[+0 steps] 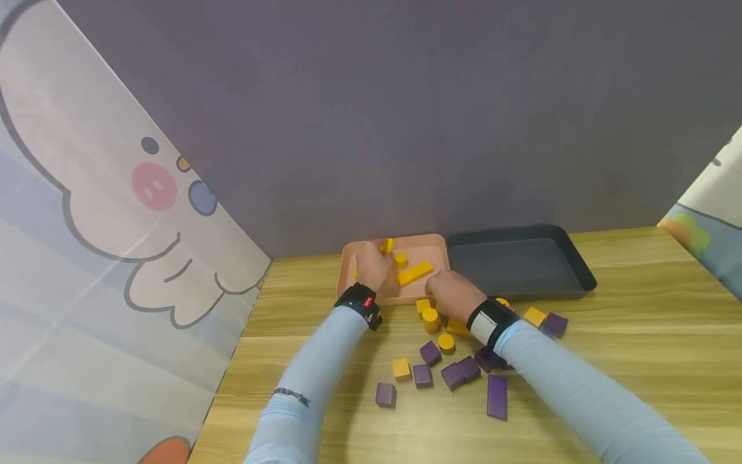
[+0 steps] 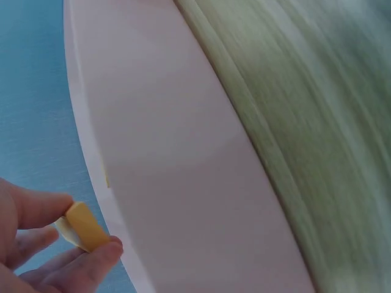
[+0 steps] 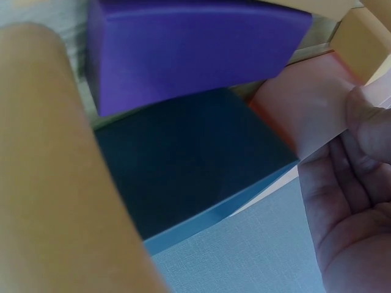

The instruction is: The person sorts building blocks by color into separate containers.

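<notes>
My left hand (image 1: pixel 373 265) is over the left part of the pink tray (image 1: pixel 395 296). It pinches a small yellow block (image 2: pixel 88 227) between thumb and fingertips, near the tray's rim in the left wrist view. Inside the tray lie a long yellow bar (image 1: pixel 415 273) and a short yellow cylinder (image 1: pixel 401 260). My right hand (image 1: pixel 455 294) is at the tray's front right corner, fingers curled. In the right wrist view its thumb (image 3: pixel 369 125) overlaps the pink wall; I cannot tell whether the fingers grip anything. Close by stand a yellow cube (image 1: pixel 423 308) and a yellow cylinder (image 1: pixel 431 320).
A dark tray (image 1: pixel 518 264) adjoins the pink one on the right, against the grey back wall (image 1: pixel 435 129). Several purple blocks (image 1: pixel 422 376) and a long purple block (image 1: pixel 496 397) lie on the wooden table (image 1: pixel 649 335) in front, among more yellow pieces (image 1: pixel 446 343).
</notes>
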The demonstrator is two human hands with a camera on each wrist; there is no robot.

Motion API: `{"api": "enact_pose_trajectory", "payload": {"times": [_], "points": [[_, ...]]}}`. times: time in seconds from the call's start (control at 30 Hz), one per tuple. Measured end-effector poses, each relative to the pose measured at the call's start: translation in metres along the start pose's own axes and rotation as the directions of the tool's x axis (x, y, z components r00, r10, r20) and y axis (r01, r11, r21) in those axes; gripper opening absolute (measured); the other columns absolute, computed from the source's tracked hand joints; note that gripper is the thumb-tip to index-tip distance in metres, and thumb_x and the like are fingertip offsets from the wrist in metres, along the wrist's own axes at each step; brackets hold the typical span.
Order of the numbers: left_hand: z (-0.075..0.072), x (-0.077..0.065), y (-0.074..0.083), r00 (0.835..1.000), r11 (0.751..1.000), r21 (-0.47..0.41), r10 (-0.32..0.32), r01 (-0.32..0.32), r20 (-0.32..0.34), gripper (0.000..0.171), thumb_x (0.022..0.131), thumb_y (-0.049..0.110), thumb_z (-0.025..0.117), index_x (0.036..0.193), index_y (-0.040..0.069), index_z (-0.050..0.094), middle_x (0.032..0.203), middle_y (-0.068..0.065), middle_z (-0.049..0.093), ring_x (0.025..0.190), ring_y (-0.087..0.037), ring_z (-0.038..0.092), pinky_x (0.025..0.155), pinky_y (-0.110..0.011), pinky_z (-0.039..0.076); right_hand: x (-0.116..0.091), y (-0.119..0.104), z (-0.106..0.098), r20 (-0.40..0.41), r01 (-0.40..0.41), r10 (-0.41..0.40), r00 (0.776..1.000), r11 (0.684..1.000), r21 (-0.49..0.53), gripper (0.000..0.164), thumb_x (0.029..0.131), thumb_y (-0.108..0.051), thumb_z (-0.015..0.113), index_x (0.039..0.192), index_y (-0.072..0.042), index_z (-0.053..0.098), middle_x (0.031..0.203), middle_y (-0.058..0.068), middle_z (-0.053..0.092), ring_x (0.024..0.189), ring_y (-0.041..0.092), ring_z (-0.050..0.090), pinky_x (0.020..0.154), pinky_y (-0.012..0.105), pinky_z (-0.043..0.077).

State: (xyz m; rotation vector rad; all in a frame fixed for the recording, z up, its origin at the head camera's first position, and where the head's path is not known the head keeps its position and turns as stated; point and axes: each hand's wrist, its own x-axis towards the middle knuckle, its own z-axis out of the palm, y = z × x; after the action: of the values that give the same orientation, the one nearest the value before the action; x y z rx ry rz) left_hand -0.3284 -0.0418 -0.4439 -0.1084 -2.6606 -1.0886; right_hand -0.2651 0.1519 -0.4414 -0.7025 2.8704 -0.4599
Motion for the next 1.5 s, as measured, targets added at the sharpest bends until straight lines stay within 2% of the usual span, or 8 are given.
{"api": "enact_pose_trajectory", "payload": {"times": [0.13,0.23,0.33,0.47,0.7,1.0,1.2,1.5], "points": [[0.004,0.000,0.000,0.999,0.999,0.029,-0.034,0.033,0.027,0.037,0.090,-0.005,0.066,0.125,0.004,0.073,0.118,-0.012,0.075,0.090,-0.025,0.062,0.079,-0.033,0.056,-0.001,0.000,0.000,-0.005,-0.003,0.003,1.000,1.000,0.002,0.012,0.089,-0.001,0.077,0.087,-0.012,0.080,0.070,-0.003,0.062,0.067,0.017,0.054,0.069,0.028,0.052],[0.008,0.001,0.001,0.995,0.994,0.069,-0.088,0.085,0.040,0.038,0.089,-0.004,0.067,0.125,0.004,0.073,0.112,-0.013,0.076,0.085,-0.026,0.062,0.073,-0.032,0.056,-0.001,0.000,-0.001,-0.015,0.007,-0.007,1.000,1.000,-0.003,0.011,0.089,-0.001,0.077,0.089,-0.012,0.080,0.072,-0.003,0.064,0.068,0.017,0.055,0.072,0.029,0.054],[0.012,0.003,0.005,0.989,0.985,0.107,-0.141,0.136,0.045,0.038,0.090,0.001,0.073,0.128,0.003,0.072,0.119,-0.014,0.076,0.096,-0.028,0.068,0.085,-0.037,0.062,-0.001,0.001,0.000,-0.021,0.009,-0.009,1.000,1.000,-0.005,0.011,0.089,-0.001,0.078,0.090,-0.011,0.080,0.073,-0.003,0.065,0.069,0.017,0.055,0.074,0.030,0.055],[0.019,0.006,0.009,0.979,0.974,0.129,-0.196,0.187,0.059,0.042,0.090,0.004,0.078,0.131,0.001,0.068,0.122,-0.017,0.075,0.105,-0.030,0.070,0.093,-0.040,0.063,-0.001,0.001,0.000,-0.021,0.013,-0.013,1.000,1.000,0.001,0.012,0.088,0.000,0.078,0.088,-0.012,0.080,0.073,-0.003,0.065,0.069,0.017,0.055,0.073,0.030,0.055],[0.024,0.007,0.012,0.980,0.969,0.161,-0.197,0.189,0.032,0.033,0.091,0.005,0.077,0.122,-0.001,0.069,0.116,-0.018,0.076,0.103,-0.033,0.072,0.094,-0.041,0.063,-0.001,0.000,0.000,-0.021,0.020,-0.021,1.000,1.000,-0.017,0.013,0.087,0.001,0.078,0.087,-0.012,0.080,0.074,-0.002,0.066,0.069,0.017,0.055,0.074,0.030,0.055],[0.024,0.009,0.012,0.955,0.953,0.090,-0.294,0.289,0.050,0.036,0.093,0.007,0.077,0.127,0.004,0.065,0.122,-0.015,0.071,0.105,-0.031,0.067,0.092,-0.040,0.064,-0.001,0.000,0.000,-0.020,0.025,-0.025,0.999,0.999,-0.027,0.013,0.087,0.001,0.078,0.086,-0.012,0.079,0.074,-0.002,0.066,0.069,0.017,0.055,0.072,0.030,0.055],[0.024,0.011,0.010,0.952,0.950,0.084,-0.304,0.300,0.040,0.036,0.093,0.008,0.077,0.127,0.005,0.065,0.123,-0.016,0.071,0.106,-0.032,0.067,0.084,-0.038,0.065,0.000,-0.001,-0.001,-0.011,0.008,-0.008,1.000,1.000,-0.012,0.011,0.088,-0.001,0.079,0.087,-0.012,0.079,0.074,-0.002,0.066,0.069,0.017,0.055,0.073,0.030,0.056],[0.028,0.013,0.007,0.939,0.939,0.106,-0.336,0.328,0.069,0.040,0.089,0.006,0.081,0.127,0.006,0.066,0.122,-0.015,0.070,0.105,-0.032,0.066,0.096,-0.041,0.062,-0.001,-0.003,-0.001,0.008,-0.018,0.018,1.000,1.000,-0.003,0.009,0.088,-0.003,0.080,0.090,-0.012,0.080,0.076,-0.002,0.066,0.070,0.017,0.056,0.076,0.031,0.058]]}}
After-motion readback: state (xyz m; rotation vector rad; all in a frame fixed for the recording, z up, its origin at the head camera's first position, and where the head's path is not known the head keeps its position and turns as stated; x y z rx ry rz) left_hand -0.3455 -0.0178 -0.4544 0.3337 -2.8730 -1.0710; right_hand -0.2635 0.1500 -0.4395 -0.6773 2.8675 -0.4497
